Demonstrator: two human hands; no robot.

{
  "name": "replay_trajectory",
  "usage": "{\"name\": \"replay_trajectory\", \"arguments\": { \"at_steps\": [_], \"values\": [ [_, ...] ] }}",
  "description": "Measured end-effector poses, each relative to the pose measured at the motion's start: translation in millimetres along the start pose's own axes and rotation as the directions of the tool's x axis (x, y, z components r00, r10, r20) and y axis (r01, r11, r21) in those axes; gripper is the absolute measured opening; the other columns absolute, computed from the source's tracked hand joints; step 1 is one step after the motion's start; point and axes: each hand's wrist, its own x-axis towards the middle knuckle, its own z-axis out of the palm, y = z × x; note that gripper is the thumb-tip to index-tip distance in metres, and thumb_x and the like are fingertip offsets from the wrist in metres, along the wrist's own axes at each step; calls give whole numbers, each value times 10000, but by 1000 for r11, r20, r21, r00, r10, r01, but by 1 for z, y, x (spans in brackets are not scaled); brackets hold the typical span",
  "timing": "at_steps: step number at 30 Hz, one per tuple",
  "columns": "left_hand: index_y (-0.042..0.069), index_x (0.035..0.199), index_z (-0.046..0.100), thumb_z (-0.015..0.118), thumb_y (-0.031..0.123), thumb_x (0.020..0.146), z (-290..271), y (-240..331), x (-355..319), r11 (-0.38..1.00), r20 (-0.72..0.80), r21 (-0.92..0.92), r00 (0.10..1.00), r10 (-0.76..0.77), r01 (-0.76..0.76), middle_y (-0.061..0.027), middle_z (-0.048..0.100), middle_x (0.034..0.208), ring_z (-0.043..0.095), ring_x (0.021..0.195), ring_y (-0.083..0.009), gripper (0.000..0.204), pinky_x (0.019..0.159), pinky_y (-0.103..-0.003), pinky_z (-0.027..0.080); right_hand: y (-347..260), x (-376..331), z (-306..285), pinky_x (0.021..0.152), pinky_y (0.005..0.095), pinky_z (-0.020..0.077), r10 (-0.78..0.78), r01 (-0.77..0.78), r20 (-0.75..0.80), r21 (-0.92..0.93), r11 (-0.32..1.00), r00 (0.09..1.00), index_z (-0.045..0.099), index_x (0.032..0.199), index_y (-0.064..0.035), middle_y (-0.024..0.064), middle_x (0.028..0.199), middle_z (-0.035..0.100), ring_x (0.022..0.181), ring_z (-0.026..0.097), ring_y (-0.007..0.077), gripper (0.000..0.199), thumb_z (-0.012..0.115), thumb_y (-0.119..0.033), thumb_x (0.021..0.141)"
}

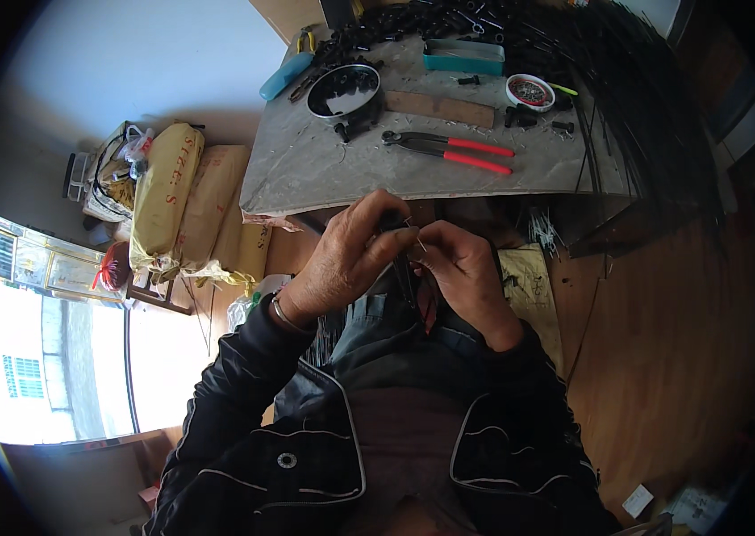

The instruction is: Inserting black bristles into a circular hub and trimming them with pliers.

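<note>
Just past the near edge of the grey table, my left hand (346, 255) and my right hand (468, 272) meet above my lap. The fingertips of both are pinched together. Between them shows a thin, pale wire-like piece (422, 243). Thin dark strips (407, 284) hang below the fingers; which hand bears them I cannot tell. Ahead on the table (324, 170) lie end-cutting pincers with red handles (477, 161), untouched by either hand.
On the table stand a metal bowl of black parts (346, 85), a teal box (464, 59) and a small round dish (530, 92). A flat board (440, 109) lies between. Long black strips (654, 116) heap over the right side. Yellow sacks (167, 188) stand left.
</note>
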Motion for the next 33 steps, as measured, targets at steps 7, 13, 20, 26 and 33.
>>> {"name": "replay_trajectory", "arguments": {
  "at_steps": [7,13,20,26,33],
  "values": [
    [21,1040,515,523,279,976,1,-5,-3,898,103,-410,986,-130,161,-54,526,979,508,909,-125,266,821,-263,417,-10,0,6,629,219,460,-27,28,30,-29,999,999,597,935,8,16,753,601,679,558,68,67,602,-59,925],
    [42,1019,515,466,402,993,26,-13,-6,719,-37,-683,976,-215,132,-26,506,878,493,851,-114,364,796,-258,411,-19,0,2,576,238,466,-149,118,-39,-433,894,988,585,900,10,34,683,582,646,570,78,140,677,-94,877],
    [44,1108,479,373,414,1024,39,-30,-14,578,-188,-815,924,-334,43,-16,512,805,494,742,-89,394,668,-222,412,-55,16,21,588,251,492,-338,246,-105,-495,833,935,593,1089,-4,64,813,604,686,607,127,403,774,-193,783],
    [57,1120,457,374,419,1025,52,-28,-11,642,-360,-764,871,-334,-70,10,493,888,453,794,-52,384,708,-195,392,-53,31,26,616,317,516,-487,403,94,-706,582,868,619,1012,-28,100,900,621,732,640,242,265,732,-137,799],
    [58,1041,480,388,389,1028,51,-21,-17,612,-314,-791,852,-420,10,33,464,845,397,737,-37,344,656,-183,355,-43,38,21,569,348,478,-456,411,117,-664,625,882,584,854,-23,116,777,586,673,611,294,89,652,-1,801]
  ]
}}
